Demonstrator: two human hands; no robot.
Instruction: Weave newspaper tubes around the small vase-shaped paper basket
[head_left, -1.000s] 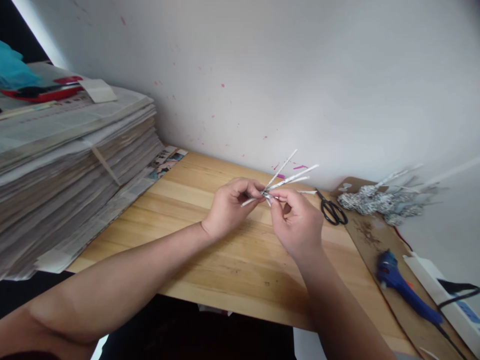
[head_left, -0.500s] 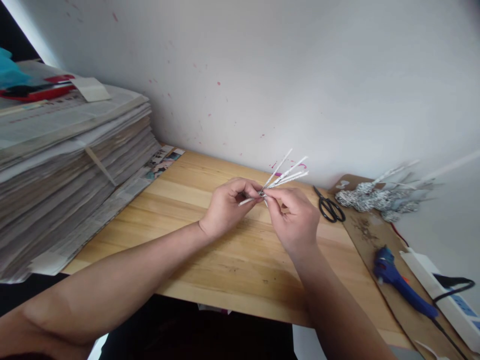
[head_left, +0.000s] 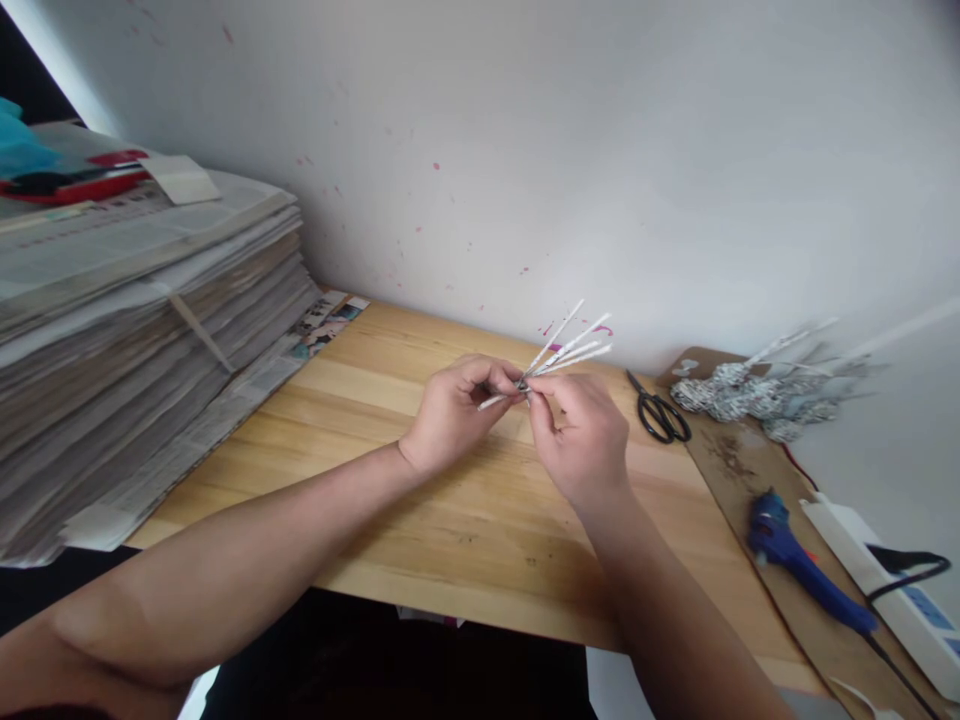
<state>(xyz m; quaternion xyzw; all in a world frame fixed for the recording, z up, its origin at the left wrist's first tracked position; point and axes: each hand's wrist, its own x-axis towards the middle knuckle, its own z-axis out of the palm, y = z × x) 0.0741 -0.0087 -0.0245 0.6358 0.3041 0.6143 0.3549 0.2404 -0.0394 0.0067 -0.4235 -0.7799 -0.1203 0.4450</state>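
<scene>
Above the middle of the wooden table (head_left: pixel 450 520), both hands meet at a bundle of thin white paper sticks (head_left: pixel 570 356), which look like rolled newspaper. My left hand (head_left: pixel 465 405) pinches the bundle where the sticks come together, and one stick end pokes out below its fingers. My right hand (head_left: pixel 581 430) pinches the same joint from the other side with thumb and forefinger. Several sticks fan out up and to the right, toward the wall. The fingers cover most of the joint, so how the sticks are joined there is hidden.
A tall stack of newspapers (head_left: pixel 150 330) fills the left side. On the right lie black-handled scissors (head_left: pixel 660 415), a cluster of crumpled-looking paper pieces with sticks (head_left: pixel 742 390), a blue glue gun (head_left: pixel 802 565) on cardboard (head_left: pixel 731 490), and a white power strip (head_left: pixel 885 580).
My right hand has shifted slightly left, closer to my left hand. The fanned sticks have tilted a little with it. My left hand stays nearly still.
</scene>
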